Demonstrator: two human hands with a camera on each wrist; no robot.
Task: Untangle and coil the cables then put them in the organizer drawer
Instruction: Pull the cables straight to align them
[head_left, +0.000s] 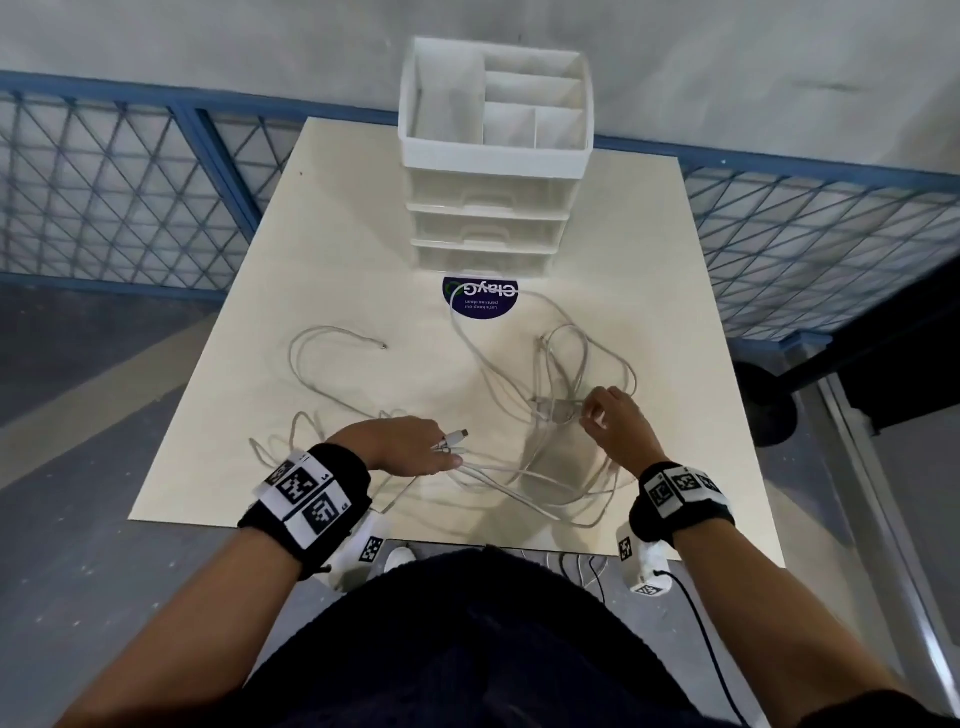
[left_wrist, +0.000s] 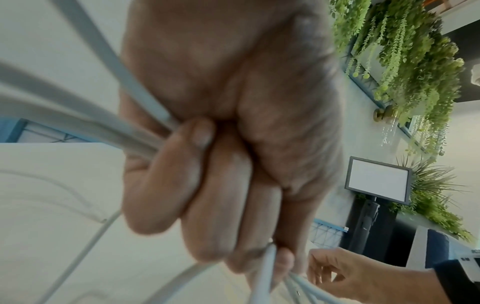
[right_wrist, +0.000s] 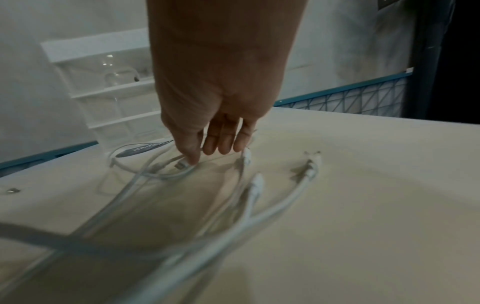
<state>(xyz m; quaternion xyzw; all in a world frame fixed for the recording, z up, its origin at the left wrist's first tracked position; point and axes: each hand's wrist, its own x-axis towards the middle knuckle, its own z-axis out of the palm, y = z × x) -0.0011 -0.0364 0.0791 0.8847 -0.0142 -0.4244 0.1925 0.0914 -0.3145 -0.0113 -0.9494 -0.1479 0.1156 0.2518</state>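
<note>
Several white cables (head_left: 519, 480) lie tangled on the pale table (head_left: 363, 234). My left hand (head_left: 441, 452) grips a bundle of them low over the table, and a plug (head_left: 457, 435) sticks out past the fingers. In the left wrist view the fingers (left_wrist: 207, 185) are curled tight round the strands (left_wrist: 78, 115). My right hand (head_left: 589, 415) pinches a plug end (head_left: 558, 410) of the tangle; the right wrist view shows the thumb (right_wrist: 191, 156) on that plug (right_wrist: 182, 164). The white organizer (head_left: 493, 150) stands at the table's far edge with its drawers closed.
A loose loop of white cable (head_left: 311, 358) lies apart at the left. A round purple sticker (head_left: 480, 301) is in front of the organizer. Blue mesh fencing (head_left: 104, 182) runs behind the table. A black cord (head_left: 701, 623) hangs off the near edge.
</note>
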